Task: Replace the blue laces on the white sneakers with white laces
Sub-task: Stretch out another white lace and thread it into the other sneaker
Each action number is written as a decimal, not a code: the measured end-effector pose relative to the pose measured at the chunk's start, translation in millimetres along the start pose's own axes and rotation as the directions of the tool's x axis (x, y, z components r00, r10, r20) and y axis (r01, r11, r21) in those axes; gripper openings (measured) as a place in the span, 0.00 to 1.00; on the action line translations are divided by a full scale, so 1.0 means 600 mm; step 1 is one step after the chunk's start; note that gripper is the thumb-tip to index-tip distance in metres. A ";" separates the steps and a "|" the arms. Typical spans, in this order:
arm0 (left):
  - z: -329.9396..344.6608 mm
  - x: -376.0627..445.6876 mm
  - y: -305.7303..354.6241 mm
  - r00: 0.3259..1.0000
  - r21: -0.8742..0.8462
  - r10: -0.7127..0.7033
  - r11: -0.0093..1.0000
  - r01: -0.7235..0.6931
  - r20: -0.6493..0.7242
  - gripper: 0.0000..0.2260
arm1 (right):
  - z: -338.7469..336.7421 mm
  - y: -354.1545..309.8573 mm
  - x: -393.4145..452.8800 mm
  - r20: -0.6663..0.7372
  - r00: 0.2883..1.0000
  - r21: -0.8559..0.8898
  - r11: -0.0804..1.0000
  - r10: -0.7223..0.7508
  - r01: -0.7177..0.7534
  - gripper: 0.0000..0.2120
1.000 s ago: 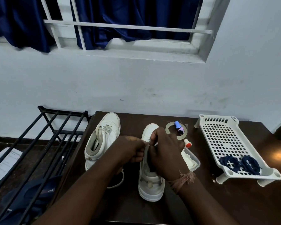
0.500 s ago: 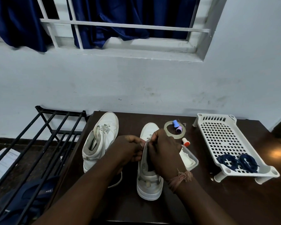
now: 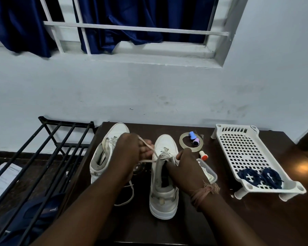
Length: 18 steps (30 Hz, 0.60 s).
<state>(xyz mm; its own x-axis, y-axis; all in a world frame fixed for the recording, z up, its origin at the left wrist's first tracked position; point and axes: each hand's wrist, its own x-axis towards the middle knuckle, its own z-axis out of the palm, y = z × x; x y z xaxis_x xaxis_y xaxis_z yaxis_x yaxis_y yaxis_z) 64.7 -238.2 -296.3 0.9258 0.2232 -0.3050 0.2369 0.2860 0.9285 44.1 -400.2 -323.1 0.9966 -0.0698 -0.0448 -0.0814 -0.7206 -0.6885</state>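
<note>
Head view, the only one we have. Two white sneakers stand toe-to-wall on the dark table [image 3: 256,219]. The left sneaker [image 3: 105,157] already carries a white lace. The right sneaker [image 3: 164,174] is the one we judge to be in work.

Our left hand [image 3: 130,153] has its fingers curled round the white lace [image 3: 148,148], which runs taut from the fist to the upper eyelets; a slack loop trails on the table between the shoes. We read this as drawing the lace through to take up slack. Our right hand [image 3: 183,169] sits at the collar of the right sneaker, fingertips pinched at the eyelet edge or the lace end there; we cannot tell which. It likely steadies the shoe against the pull.

The blue laces [image 3: 260,177] lie coiled in two bundles at the near end of the white perforated tray [image 3: 238,148], well apart from the shoes, so the removal step looks done.

Beside the right sneaker: a clear plastic box [image 3: 208,173], a tape roll [image 3: 184,142], small bottles. A black metal rack [image 3: 52,157] stands left of the table.

Against half a second ago: both hands were bunched together over the right sneaker's tongue. Now our left hand has swung out leftward, over the left sneaker, lace stretched behind it. Our right hand has stayed at the collar.
</note>
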 end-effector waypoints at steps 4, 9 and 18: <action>-0.022 0.010 0.009 0.993 -0.323 -0.111 0.939 0.114 0.029 0.11 | 0.007 0.004 0.002 0.042 0.993 -0.013 0.994 0.111 -0.111 0.17; -0.033 -0.019 0.023 0.961 0.620 -0.258 0.771 0.143 0.099 0.17 | 0.024 0.006 0.008 0.056 0.988 0.029 0.988 0.148 -0.149 0.15; -0.035 0.001 0.031 0.975 0.035 0.005 0.999 -0.014 0.223 0.18 | 0.029 0.004 0.011 0.032 0.996 0.118 0.989 0.081 -0.085 0.24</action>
<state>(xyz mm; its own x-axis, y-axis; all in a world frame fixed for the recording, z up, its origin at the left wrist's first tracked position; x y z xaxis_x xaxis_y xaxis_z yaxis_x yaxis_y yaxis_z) 63.4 -213.2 -283.5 0.9695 0.0111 -0.2450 0.2345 0.2503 0.9394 51.0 -390.7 -337.5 0.9866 -0.1065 -0.1234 -0.1630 -0.6256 -0.7629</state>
